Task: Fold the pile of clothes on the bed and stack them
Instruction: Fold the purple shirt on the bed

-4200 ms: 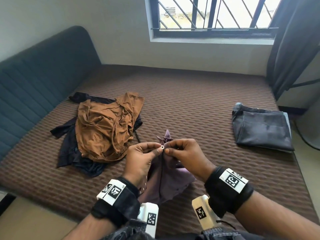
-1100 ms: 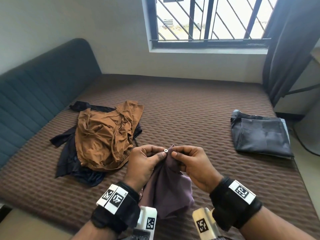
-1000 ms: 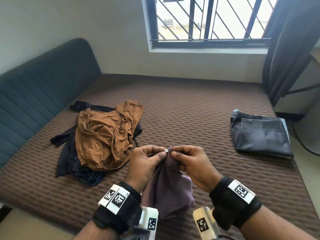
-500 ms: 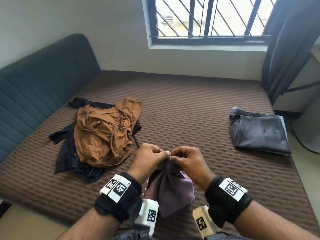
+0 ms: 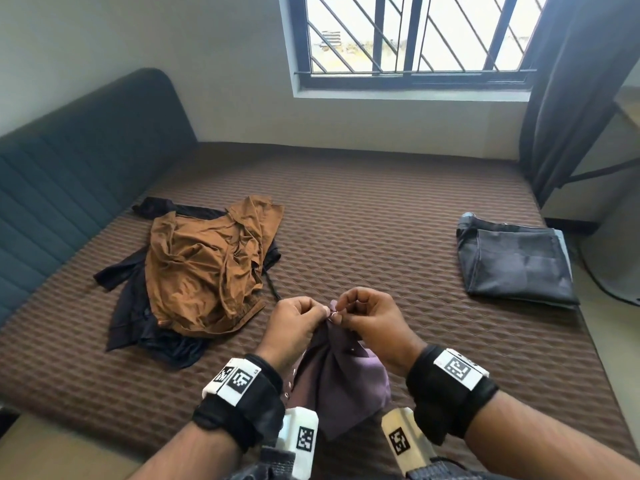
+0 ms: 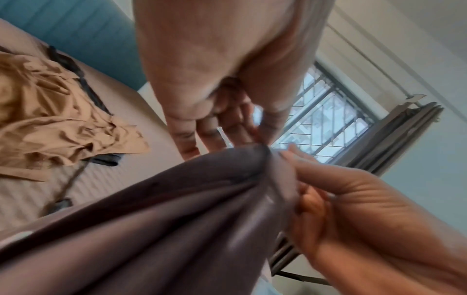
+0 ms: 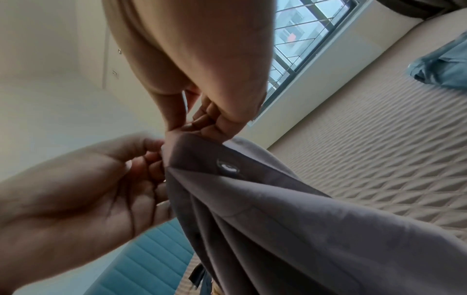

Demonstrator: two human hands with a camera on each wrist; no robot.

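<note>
Risk: you're fiddling with a button at the top edge of the purple shirt (image 5: 341, 379) — if either pinch slips, that edge drops and the front bunches up, so the fold would likely start crooked.
Cause: the cloth hangs loose below your fingers, and its weight tugs at a very small hold.
Left hand (image 5: 294, 323): fingers curled, thumb and fingertips pinching the shirt's edge, nothing else in it.
Right hand (image 5: 372, 320): same deal, pinching the edge from the other side, the two pinches touching.
Shirt vs grip: the held edge sits right between your fingertips; the rest hangs down toward you, between your wrists.
Button (image 7: 228, 166): another one shows just below the pinch in the right wrist view.
Still to fold: brown garment (image 5: 204, 268) crumpled on a dark garment (image 5: 135, 306), off to your left on the bed (image 5: 363, 220).
Stack: folded grey pile (image 5: 516, 265), well apart on your right — only that looks done.
</note>
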